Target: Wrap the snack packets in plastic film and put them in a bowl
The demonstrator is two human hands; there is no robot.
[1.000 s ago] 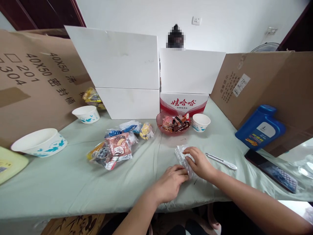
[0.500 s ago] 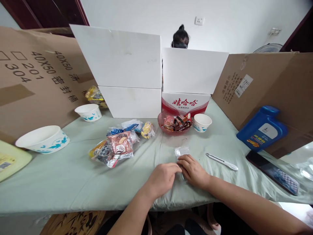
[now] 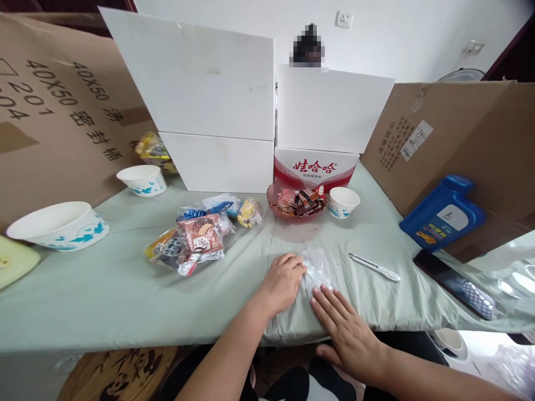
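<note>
- Plastic bag, clear and crumpled, is laid flat on the pale green cloth, just in front of the red dish, on the person's side of it.
- The left hand is curled knuckles-up, its fingertips set against the bag's left edge; whether the film is pinched cannot be told.
- The right hand is laid flat, palm down, fingers stretched and slightly parted, with only the fingertips on the bag's near edge.
- Wrapped sweets are heaped in the dish; their print is too small to be read.
- Directly behind the dish, "娃哈哈" is printed in red on a white carton.
- Far left of the dish, "40X50", "201", "304" and "密封桶" are printed on a cardboard sheet.
- Just right of the dish a paper cup is stood.
- Front-left of the dish, snack packets are piled.
- Well right of the dish a blue bottle is seen; its label cannot be read.
</note>
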